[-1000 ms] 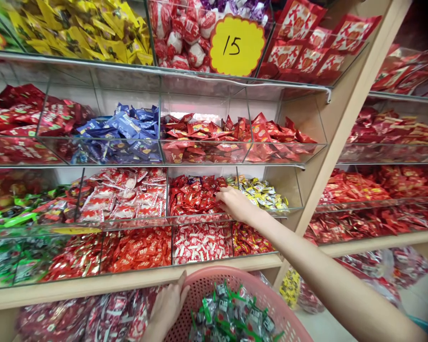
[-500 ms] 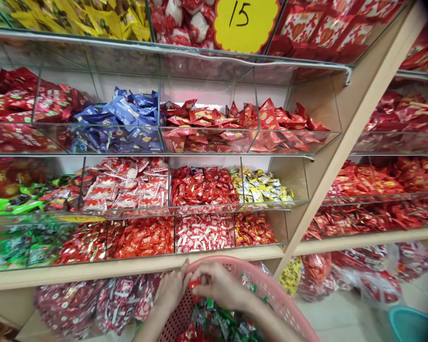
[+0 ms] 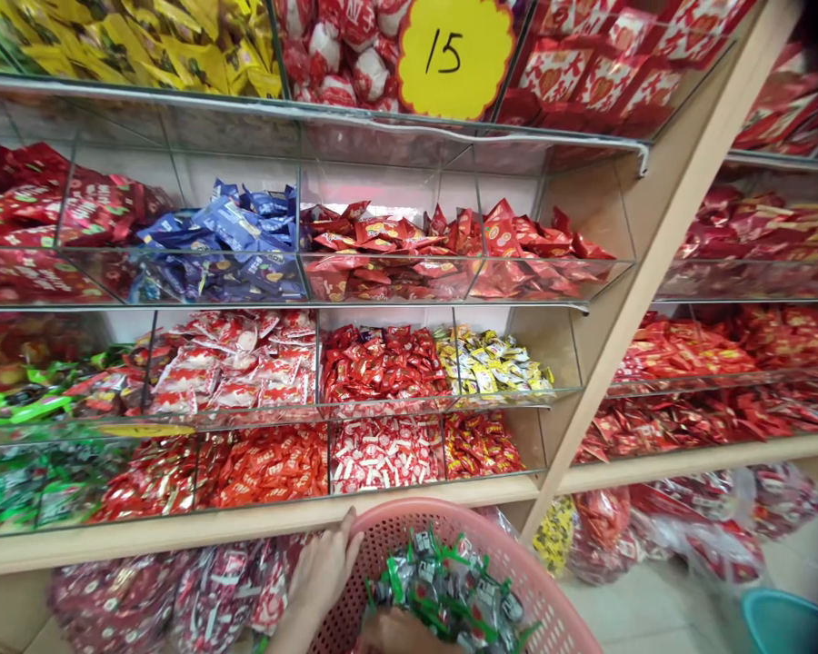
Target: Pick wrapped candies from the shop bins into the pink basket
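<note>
My left hand [image 3: 324, 568] grips the left rim of a pink perforated plastic basket [image 3: 552, 599], its fingers over the edge. Inside the basket lies a heap of small wrapped candies [image 3: 450, 581] in green and dark clear wrappers. At the bottom edge of the view, my right hand [image 3: 405, 633] is low in the basket against the candies. Its fingers are hidden, so what it holds, if anything, does not show. The basket's far rim is close to the wooden ledge [image 3: 245, 520] of the candy shelf.
Glass-fronted compartments hold red candies [image 3: 269, 463], blue packets [image 3: 235, 232] and yellow-white candies [image 3: 494, 359]. A yellow price tag [image 3: 456, 59] reads 15. Bagged candies [image 3: 113, 595] sit under the ledge. A teal tub [image 3: 791, 622] stands on the floor at right.
My right hand has moved from near the basket's left rim, where it had a small red piece, down to the bottom of the view. My left hand stays on the rim.
</note>
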The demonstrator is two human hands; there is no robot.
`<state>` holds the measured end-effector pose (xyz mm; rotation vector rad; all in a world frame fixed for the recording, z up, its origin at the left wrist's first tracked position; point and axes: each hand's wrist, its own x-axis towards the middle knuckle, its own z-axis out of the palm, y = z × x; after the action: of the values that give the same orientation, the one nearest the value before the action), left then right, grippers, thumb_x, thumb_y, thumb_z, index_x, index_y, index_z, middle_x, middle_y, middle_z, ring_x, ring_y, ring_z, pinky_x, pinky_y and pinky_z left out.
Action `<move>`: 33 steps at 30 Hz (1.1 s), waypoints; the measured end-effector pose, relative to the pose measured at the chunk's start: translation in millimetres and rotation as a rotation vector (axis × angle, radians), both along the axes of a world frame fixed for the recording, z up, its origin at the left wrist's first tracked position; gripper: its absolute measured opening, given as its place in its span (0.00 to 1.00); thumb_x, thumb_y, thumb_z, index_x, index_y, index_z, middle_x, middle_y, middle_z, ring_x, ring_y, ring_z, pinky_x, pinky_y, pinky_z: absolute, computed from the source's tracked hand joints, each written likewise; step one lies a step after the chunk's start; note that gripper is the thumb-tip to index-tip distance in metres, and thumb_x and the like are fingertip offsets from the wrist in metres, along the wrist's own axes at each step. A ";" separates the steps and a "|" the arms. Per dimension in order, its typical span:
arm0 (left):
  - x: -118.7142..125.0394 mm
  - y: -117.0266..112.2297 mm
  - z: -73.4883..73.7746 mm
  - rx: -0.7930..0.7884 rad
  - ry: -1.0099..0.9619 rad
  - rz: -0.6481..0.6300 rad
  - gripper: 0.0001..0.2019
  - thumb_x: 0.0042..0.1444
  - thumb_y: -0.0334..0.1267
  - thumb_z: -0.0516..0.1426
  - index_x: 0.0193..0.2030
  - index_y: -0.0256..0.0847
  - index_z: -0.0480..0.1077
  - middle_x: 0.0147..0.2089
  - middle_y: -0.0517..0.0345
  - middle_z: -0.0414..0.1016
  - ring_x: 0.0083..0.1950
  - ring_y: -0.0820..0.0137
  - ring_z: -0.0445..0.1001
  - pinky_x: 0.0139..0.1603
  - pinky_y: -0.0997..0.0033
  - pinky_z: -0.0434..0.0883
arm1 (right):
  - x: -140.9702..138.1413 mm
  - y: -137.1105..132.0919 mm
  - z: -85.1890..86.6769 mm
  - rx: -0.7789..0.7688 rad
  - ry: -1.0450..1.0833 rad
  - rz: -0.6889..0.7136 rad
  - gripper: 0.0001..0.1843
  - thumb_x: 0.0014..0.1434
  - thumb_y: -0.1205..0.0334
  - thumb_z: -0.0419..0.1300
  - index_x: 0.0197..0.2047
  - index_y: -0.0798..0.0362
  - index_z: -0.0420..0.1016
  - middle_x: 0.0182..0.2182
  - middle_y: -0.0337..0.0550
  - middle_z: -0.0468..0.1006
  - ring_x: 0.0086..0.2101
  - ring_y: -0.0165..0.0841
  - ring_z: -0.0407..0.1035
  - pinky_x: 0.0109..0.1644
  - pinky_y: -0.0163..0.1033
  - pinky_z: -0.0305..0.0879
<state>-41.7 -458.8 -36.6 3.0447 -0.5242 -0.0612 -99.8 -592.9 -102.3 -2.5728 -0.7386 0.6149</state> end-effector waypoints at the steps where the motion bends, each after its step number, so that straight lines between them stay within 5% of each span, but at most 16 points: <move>1: 0.1 -0.1 0.1 0.001 -0.003 0.002 0.25 0.62 0.46 0.38 0.64 0.43 0.53 0.41 0.46 0.77 0.42 0.56 0.76 0.43 0.57 0.70 | 0.8 -0.1 -2.3 0.001 -0.011 -0.010 0.12 0.52 0.69 0.61 0.41 0.52 0.78 0.38 0.41 0.81 0.38 0.30 0.74 0.37 0.25 0.63; 7: -0.1 0.2 -0.8 -0.015 0.002 0.012 0.25 0.62 0.46 0.37 0.64 0.42 0.54 0.41 0.46 0.77 0.43 0.58 0.76 0.44 0.59 0.70 | 0.8 2.0 -6.6 -0.089 -0.171 -0.170 0.11 0.55 0.68 0.54 0.39 0.50 0.76 0.38 0.45 0.80 0.35 0.38 0.75 0.29 0.32 0.66; 10: 0.3 0.2 -0.6 -0.027 0.007 0.011 0.26 0.62 0.46 0.37 0.65 0.42 0.52 0.42 0.47 0.77 0.44 0.58 0.75 0.44 0.59 0.70 | -0.5 2.6 13.7 -0.148 -0.268 -0.189 0.10 0.54 0.66 0.55 0.39 0.50 0.75 0.38 0.47 0.79 0.33 0.41 0.76 0.25 0.34 0.65; 14: 1.1 -0.7 2.5 -0.012 0.049 0.027 0.25 0.62 0.45 0.38 0.65 0.43 0.51 0.44 0.46 0.77 0.45 0.59 0.75 0.44 0.60 0.70 | -10.0 -6.1 85.0 -0.023 -0.288 -0.111 0.14 0.50 0.59 0.62 0.41 0.50 0.73 0.41 0.45 0.78 0.39 0.41 0.74 0.35 0.36 0.68; 19: 0.0 1.2 2.3 0.017 0.055 -0.009 0.25 0.63 0.42 0.38 0.65 0.42 0.51 0.44 0.46 0.77 0.45 0.59 0.75 0.44 0.59 0.70 | -20.5 -38.4 198.4 0.285 -0.523 -0.216 0.09 0.59 0.65 0.53 0.42 0.49 0.71 0.38 0.40 0.77 0.37 0.32 0.70 0.40 0.33 0.63; 24: 2.8 4.3 -8.4 0.002 -0.011 -0.023 0.25 0.63 0.44 0.37 0.65 0.41 0.52 0.40 0.47 0.77 0.42 0.57 0.76 0.42 0.58 0.71 | 3.9 -88.7 283.5 0.220 -0.913 -0.269 0.11 0.64 0.61 0.48 0.44 0.54 0.69 0.38 0.46 0.74 0.39 0.35 0.66 0.44 0.39 0.59; 28: 5.5 5.0 -10.5 -0.039 0.013 -0.008 0.25 0.63 0.45 0.38 0.65 0.43 0.53 0.40 0.48 0.78 0.43 0.58 0.76 0.42 0.59 0.71 | 30.3 -117.3 318.1 -0.120 -1.142 -0.216 0.19 0.65 0.53 0.46 0.33 0.55 0.71 0.34 0.45 0.73 0.39 0.36 0.62 0.50 0.46 0.52; 33: 6.3 5.9 -10.3 -0.072 0.040 0.002 0.25 0.62 0.46 0.37 0.65 0.45 0.52 0.42 0.49 0.77 0.45 0.59 0.75 0.45 0.59 0.69 | 46.3 -125.8 319.4 -0.284 -1.165 -0.108 0.26 0.66 0.49 0.42 0.27 0.54 0.71 0.31 0.43 0.72 0.41 0.34 0.63 0.59 0.52 0.39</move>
<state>-35.3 -452.9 -46.9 2.9673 -0.5085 -0.0998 -53.5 -718.6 217.1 -3.0681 -0.8325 -0.9941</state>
